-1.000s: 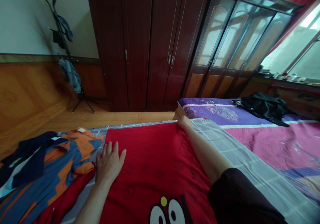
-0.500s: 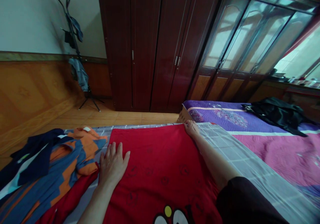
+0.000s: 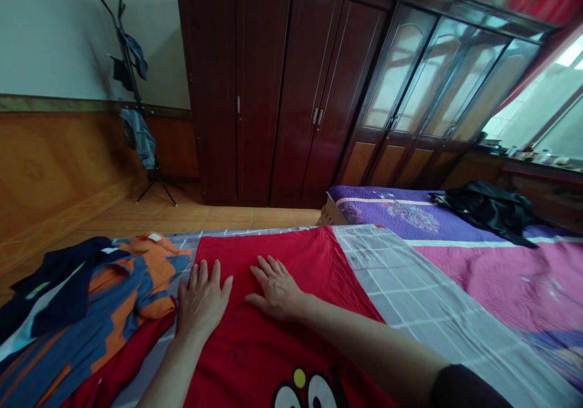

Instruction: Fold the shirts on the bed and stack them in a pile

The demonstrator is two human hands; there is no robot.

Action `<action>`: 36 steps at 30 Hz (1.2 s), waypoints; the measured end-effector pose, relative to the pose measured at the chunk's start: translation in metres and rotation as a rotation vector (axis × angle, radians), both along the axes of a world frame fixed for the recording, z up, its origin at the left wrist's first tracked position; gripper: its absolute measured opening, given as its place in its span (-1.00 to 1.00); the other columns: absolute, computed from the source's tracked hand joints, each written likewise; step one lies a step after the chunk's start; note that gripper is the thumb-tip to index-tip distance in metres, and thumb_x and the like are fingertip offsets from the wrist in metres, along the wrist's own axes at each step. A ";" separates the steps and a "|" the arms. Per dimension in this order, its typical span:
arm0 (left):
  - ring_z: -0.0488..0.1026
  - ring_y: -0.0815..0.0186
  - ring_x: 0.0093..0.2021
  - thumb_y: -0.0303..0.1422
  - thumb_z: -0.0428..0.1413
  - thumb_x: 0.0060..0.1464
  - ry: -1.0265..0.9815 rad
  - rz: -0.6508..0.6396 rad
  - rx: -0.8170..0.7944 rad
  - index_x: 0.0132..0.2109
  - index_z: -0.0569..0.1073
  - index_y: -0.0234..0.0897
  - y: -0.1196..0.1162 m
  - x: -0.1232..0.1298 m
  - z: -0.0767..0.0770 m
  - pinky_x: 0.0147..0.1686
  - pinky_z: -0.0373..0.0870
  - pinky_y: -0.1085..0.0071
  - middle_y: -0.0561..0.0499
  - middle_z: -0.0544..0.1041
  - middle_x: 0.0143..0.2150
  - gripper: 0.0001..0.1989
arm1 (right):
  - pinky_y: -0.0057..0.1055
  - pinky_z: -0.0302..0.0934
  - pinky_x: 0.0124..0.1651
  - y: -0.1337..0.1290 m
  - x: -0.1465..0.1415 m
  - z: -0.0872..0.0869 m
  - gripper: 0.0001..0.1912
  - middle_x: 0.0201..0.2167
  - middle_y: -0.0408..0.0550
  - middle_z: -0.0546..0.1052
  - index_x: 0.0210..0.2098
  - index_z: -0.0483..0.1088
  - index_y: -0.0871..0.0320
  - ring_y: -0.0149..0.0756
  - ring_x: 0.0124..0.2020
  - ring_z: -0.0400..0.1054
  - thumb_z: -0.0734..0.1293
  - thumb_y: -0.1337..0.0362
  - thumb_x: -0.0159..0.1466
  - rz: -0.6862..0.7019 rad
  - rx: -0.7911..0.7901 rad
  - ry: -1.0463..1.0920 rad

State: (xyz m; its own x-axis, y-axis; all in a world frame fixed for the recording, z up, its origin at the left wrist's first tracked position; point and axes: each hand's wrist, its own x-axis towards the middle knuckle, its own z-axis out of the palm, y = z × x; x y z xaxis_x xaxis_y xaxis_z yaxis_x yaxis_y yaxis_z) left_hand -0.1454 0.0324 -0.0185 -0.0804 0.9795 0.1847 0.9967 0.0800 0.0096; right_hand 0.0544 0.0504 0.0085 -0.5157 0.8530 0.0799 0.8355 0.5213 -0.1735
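Both the left hand (image 3: 203, 302) and the right hand (image 3: 279, 289) lie flat, fingers outstretched, on a red cloth (image 3: 257, 347) spread over a checked gray sheet (image 3: 410, 292).

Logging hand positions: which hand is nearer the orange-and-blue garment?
Left: the left hand is just right of the orange-and-blue garment; the right hand is farther right, over the printed red cloth.

Red cloth (image 3: 314, 268): near end cut off
Sleeve (image 3: 462, 387): near part cut off
Sill items (image 3: 542, 156): far right, too small to tell
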 end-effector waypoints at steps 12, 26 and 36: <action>0.05 -0.12 0.30 -0.16 -0.13 0.22 -0.027 0.025 0.052 0.28 0.20 -0.38 -0.005 0.008 0.007 0.17 -0.02 -0.09 -0.41 0.15 0.29 -0.43 | 0.10 -0.09 0.16 0.037 0.162 0.054 -0.44 0.23 0.43 0.14 0.24 0.08 0.38 0.18 0.25 0.00 0.07 0.17 0.34 -0.676 0.054 -0.124; 0.09 -0.07 0.29 -0.18 -0.14 0.23 -0.026 0.011 0.095 0.26 0.23 -0.35 -0.006 0.004 0.007 0.17 0.04 -0.04 -0.35 0.20 0.28 -0.46 | -0.11 -0.16 0.27 0.059 0.076 0.030 -0.40 0.28 0.14 0.15 0.25 0.13 0.22 -0.06 0.30 -0.04 0.02 0.00 0.36 -0.317 0.007 -0.107; 0.07 -0.09 0.29 -0.16 -0.13 0.23 -0.077 0.019 0.072 0.27 0.22 -0.35 -0.006 0.005 0.010 0.17 0.02 -0.07 -0.36 0.18 0.28 -0.45 | -0.16 -0.11 0.27 -0.002 0.087 -0.001 -0.35 0.34 -0.03 0.02 0.30 0.04 0.05 -0.10 0.33 -0.14 0.10 -0.08 0.30 -0.316 0.090 -0.141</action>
State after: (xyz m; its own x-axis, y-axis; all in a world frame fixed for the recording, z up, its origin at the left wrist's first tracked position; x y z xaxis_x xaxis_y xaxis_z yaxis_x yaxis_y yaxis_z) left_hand -0.1405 0.0269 -0.0084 -0.1157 0.9621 0.2469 0.9911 0.0953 0.0929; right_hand 0.1414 0.0488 0.0079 -0.2386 0.9650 0.1088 0.9705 0.2411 -0.0100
